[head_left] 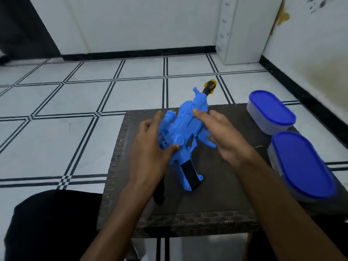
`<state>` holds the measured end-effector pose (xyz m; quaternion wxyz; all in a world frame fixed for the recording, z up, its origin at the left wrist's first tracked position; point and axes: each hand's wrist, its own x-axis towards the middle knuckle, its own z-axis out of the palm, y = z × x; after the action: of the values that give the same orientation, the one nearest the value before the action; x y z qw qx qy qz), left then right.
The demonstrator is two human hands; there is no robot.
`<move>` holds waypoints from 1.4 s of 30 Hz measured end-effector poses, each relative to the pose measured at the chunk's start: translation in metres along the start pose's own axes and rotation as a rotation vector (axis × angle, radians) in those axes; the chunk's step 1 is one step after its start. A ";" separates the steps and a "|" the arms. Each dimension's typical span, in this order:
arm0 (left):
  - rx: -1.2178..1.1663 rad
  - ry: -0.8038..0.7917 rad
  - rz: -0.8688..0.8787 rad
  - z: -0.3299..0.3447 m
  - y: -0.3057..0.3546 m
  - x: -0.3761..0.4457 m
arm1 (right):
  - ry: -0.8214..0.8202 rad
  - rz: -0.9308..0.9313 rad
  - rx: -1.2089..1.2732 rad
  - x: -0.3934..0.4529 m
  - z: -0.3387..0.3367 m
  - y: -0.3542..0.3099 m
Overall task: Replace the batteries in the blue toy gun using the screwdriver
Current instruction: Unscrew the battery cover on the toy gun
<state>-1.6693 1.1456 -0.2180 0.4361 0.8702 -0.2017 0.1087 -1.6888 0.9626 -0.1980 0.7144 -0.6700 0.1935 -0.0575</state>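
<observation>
The blue toy gun [185,129] lies on a dark woven table [216,194], its yellow and black muzzle pointing away past the far edge and its black-faced grip toward me. My left hand [150,146] clasps the gun's left side, thumb pressed on the body near the trigger area. My right hand [224,134] rests on the gun's right side with fingers stretched along the body. A dark object [159,193] sticks out from under my left wrist; I cannot tell what it is. No screwdriver or batteries are clearly visible.
Two plastic containers with blue lids stand at the table's right edge, one far [271,110] and one near [303,164]. White tiled floor with black lines surrounds the table. A white wall and cabinet stand behind. My dark-clothed knee [52,223] is at lower left.
</observation>
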 end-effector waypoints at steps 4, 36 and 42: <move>0.038 0.092 0.189 -0.005 0.018 0.003 | 0.139 0.049 0.142 0.006 0.001 -0.027; 0.096 0.147 0.448 -0.012 0.022 0.008 | 0.214 -0.234 0.359 -0.006 0.000 -0.013; -0.165 0.122 0.171 -0.041 0.016 0.019 | 0.155 -0.315 0.118 -0.006 0.012 -0.024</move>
<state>-1.6599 1.1644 -0.1750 0.5069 0.8027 -0.2564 0.1814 -1.6856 0.9734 -0.1731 0.7176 -0.6424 0.1369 -0.2315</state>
